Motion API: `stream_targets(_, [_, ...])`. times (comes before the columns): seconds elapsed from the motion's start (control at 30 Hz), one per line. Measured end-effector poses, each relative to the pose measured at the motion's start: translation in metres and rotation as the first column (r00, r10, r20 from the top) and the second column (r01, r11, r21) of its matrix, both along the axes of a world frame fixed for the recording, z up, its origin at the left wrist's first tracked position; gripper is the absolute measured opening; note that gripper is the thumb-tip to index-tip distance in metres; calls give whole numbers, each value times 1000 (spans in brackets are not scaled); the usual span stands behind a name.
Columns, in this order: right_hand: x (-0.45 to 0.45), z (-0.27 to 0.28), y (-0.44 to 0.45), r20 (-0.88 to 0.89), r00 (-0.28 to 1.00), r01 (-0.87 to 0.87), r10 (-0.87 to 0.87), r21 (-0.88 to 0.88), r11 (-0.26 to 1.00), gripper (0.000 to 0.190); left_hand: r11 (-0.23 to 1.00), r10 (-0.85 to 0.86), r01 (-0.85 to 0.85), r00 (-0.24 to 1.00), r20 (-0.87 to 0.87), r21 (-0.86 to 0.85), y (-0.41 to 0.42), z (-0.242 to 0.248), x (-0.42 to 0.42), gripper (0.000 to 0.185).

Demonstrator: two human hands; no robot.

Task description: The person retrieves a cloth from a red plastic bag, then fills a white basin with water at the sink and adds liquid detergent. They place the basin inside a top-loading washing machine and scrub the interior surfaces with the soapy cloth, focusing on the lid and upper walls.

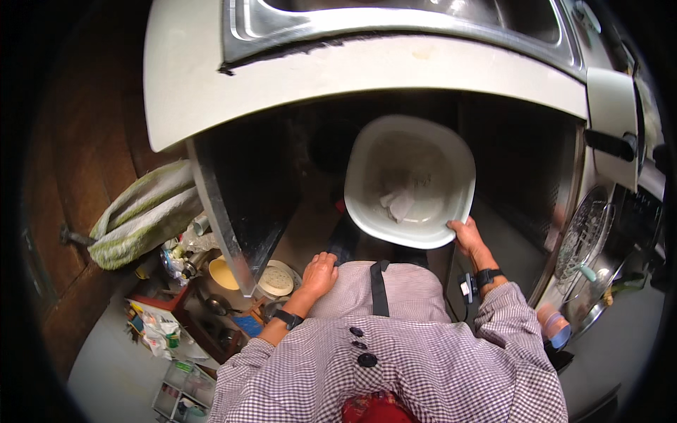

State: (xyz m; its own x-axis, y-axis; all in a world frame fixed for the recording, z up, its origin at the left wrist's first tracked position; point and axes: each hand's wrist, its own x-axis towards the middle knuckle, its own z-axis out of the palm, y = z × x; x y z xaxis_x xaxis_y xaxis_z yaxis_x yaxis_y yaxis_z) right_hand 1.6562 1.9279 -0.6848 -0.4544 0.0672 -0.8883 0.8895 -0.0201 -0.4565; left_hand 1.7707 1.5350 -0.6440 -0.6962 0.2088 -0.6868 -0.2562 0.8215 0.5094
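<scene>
My right hand (466,234) grips the near right rim of a white plastic basin (365,211). Its thumb lies over the rim, and the other fingers are hidden behind it. The basin hangs tilted, its inside facing me, in front of the dark space under the sink counter. A crumpled white piece (398,205), paper or cloth, lies in its bottom. My left hand (320,276) holds nothing. It rests by my left thigh, on the edge of the checked apron (349,296), its fingers close together but not curled.
A steel sink (328,25) is set in the white counter (365,66) ahead. On the left hangs a green-and-white towel (145,217) near the cabinet's side panel (225,227). Bowls, including a yellow bowl (224,272), stand low left. A wire rack (584,232) and pans are right.
</scene>
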Motion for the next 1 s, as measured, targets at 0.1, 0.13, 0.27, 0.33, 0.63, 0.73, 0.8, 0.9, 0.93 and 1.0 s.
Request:
stream_targets(0.1, [-4,-34,1,45,999,-8,6,38,999,37,999,-17,14,996,-88,-40,0,-21,8,26])
stream_targets(0.13, [-3,-41,2,62,998,-31,28,58,998,37,999,0,-4,996,-85,-40,1,-28,9,28])
stream_targets(0.27, [-8,-76,0,33,997,65,-65,-6,998,35,996,-48,44,998,-48,-77,9,-53,8,34])
stream_targets(0.33, [-8,-91,-1,54,996,73,-72,-14,997,34,994,-86,82,995,-53,-75,17,-60,8,33])
stream_targets(0.63, [-2,-151,-11,48,997,57,-59,55,997,37,971,-207,196,976,-70,-134,37,-105,12,37])
stream_targets(0.73, [1,-158,-18,22,996,85,-86,23,996,36,972,-199,175,968,-154,-156,35,-119,9,37])
stream_targets(0.8, [2,-162,-23,30,998,59,-60,26,998,33,974,-178,149,968,-175,-170,32,-127,3,37])
stream_targets(0.9, [1,-171,-32,110,988,112,-111,-5,994,31,977,-129,90,970,-204,-192,25,-139,-13,36])
stream_targets(0.93, [-1,-175,-35,107,993,58,-58,10,998,31,978,-111,64,965,-237,-198,23,-143,-19,36])
stream_targets(1.0, [-3,-185,-43,123,991,53,-48,-36,998,32,980,-46,-2,970,-238,-197,18,-150,-30,35])
